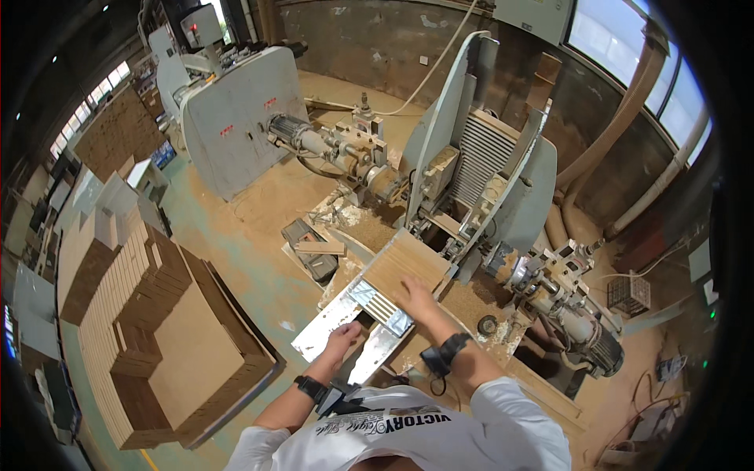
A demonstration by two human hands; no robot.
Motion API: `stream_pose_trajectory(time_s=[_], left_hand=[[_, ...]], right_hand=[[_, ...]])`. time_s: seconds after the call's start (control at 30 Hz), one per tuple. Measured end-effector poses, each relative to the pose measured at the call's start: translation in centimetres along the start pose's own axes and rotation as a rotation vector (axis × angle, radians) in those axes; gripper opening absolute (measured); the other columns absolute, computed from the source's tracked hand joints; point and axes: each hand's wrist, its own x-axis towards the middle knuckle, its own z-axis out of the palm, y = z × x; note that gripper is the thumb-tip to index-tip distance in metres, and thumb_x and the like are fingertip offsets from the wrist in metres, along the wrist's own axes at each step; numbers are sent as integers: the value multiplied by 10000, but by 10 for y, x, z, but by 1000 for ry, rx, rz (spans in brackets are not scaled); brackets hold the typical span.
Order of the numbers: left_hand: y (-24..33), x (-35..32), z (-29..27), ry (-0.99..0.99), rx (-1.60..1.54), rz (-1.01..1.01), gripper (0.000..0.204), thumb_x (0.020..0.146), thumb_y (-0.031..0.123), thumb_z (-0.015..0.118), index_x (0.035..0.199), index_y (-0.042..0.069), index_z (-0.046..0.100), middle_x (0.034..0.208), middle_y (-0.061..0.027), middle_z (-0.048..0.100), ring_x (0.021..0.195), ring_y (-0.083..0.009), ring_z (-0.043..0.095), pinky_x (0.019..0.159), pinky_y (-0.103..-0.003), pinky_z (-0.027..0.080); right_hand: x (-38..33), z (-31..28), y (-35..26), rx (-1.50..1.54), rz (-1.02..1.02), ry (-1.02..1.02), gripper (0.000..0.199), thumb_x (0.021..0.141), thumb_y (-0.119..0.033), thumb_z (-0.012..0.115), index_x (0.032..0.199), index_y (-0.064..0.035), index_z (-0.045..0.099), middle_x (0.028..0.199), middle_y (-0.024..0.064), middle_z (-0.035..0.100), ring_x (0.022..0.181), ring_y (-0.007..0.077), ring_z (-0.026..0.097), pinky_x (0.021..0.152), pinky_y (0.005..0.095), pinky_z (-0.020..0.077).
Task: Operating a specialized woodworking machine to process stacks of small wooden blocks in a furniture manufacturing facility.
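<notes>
1. Right hand [418,298]: just right of the frame's centre, laid on the brown wooden board [399,265]; its grip is wide, fingers spread over the surface.
2. Left hand [342,339]: lower centre of the frame, near the lower end of the slotted piece; the fingers are curled, and I cannot tell whether that grip holds anything.
3. The wooden board lies flat at the centre of the frame, slanting from lower left to upper right, its far end near the machine [419,133] in the upper right.
4. Slotted piece [382,306]: against the board's near edge, with pale slats and silvery patches at both ends.
5. The bench [316,336] shows a worn white surface around the left hand.
6. Left of the board, a dark case [316,269] has a short wood strip [320,248] lying across it.
7. Stacked wooden panels [196,353] fill the lower left of the frame.
8. A motor [597,348] sits at the lower right, below a crate [629,294].
</notes>
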Motion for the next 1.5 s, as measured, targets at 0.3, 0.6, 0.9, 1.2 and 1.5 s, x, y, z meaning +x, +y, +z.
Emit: stream_pose_trajectory(time_s=[0.3, 0.6, 0.9, 1.2, 1.5], left_hand=[[-2, 44, 39, 139, -190, -62, 358, 798, 342, 627, 919, 6, 597, 788, -23, 562, 698, -109, 469, 625, -250, 389], [-24, 70, 41, 101, -346, -151, 343, 815, 286, 630, 962, -19, 579, 877, -57, 597, 790, -134, 535, 697, -272, 432], [-33, 47, 25, 156, -402, -102, 317, 769, 316, 680, 790, 15, 584, 688, -31, 578, 529, -96, 466, 480, -237, 369], [19, -16, -23, 305, -59, -43, 300, 760, 303, 683, 773, 39, 542, 708, -36, 559, 585, -135, 547, 558, -266, 466], [111, 118, 110, 0, -163, 2, 401, 822, 292, 611, 1030, -37, 515, 899, -127, 598, 789, -221, 585, 620, -340, 490]], right_hand=[[9, -15, 26, -98, -23, 108, 500, 744, -246, 627, 1153, -5, 472, 1170, 231, 475, 1088, 375, 430, 942, 409, 341], [68, -18, 26, -321, 12, -115, 809, 681, -476, 657, 1300, -64, 341, 1223, 249, 412, 1138, 379, 393, 966, 413, 323], [40, -9, -4, -461, -2, -252, 1025, 553, -664, 649, 1346, -127, 286, 1142, 198, 400, 1063, 350, 393, 890, 423, 334], [18, 23, 2, -361, -15, -183, 1018, 549, -655, 655, 1357, -161, 281, 1177, 192, 374, 1093, 345, 361, 878, 488, 309], [5, 40, 1, -282, 23, -133, 663, 720, -445, 570, 1253, -89, 403, 1212, 178, 436, 1134, 337, 384, 935, 484, 288]])
